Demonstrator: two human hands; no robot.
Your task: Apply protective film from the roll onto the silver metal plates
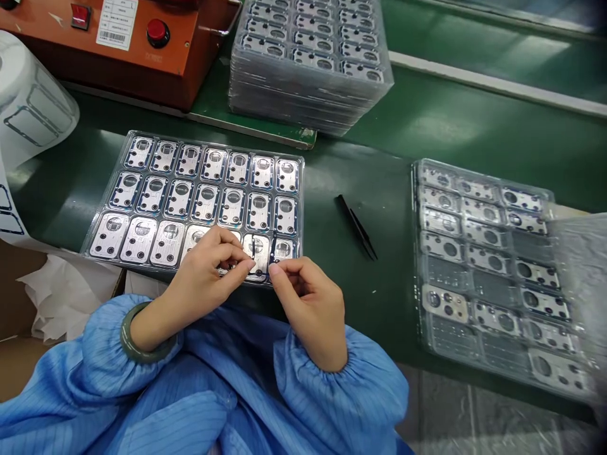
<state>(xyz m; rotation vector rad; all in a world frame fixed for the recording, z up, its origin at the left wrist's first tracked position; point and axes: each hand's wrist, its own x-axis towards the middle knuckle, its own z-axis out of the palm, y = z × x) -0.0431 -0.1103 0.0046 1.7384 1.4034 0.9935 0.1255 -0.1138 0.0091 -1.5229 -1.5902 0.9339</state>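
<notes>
a light blue smock [203,398] with fine darker stripes, gathered puffy cuffs [303,373], and a mottled green stone bangle [134,333] on the left wrist [152,328].

Green bench [403,139] with trays, tweezers, control box

Tweezers [356,227] lie shut on the bench, right of center. Stack of clear trays [310,69] at back, loaded with metal plates [313,58]. Loose clear tray [488,272] at right, partly filled, some pockets bare. Orange control box [114,50] top left, with red button [158,33], red switch [80,16], barcode label [117,24]. Film roll [28,107] at far left, printed with outlines. Cardboard box [19,360] lower left, white paper [61,297] bunched at its edge.
</notes>
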